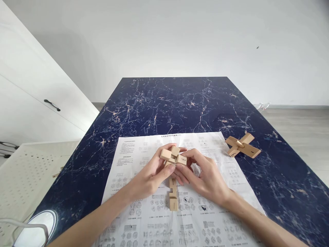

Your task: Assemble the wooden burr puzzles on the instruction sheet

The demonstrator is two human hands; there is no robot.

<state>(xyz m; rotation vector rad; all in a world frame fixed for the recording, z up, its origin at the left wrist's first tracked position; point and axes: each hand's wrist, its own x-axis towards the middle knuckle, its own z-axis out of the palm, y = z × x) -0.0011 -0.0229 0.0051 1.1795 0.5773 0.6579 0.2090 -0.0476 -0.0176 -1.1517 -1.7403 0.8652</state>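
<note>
Both hands meet over a printed instruction sheet (pixel 154 219) on a dark blue marbled table (pixel 167 106). My left hand (pixel 149 176) and my right hand (pixel 203 176) pinch a partly joined wooden puzzle (pixel 172 156) made of pale interlocking bars, held just above the paper. A loose notched wooden bar (pixel 173 195) lies on the sheet right below the hands. Both hands have their fingers closed round the puzzle.
A second wooden cross-shaped puzzle (pixel 243 145) rests on the table to the right of the sheet. A white perforated surface (pixel 28 171) stands at the left, beside white cabinets with a black handle (pixel 52 104). A white wall lies beyond the table's far edge.
</note>
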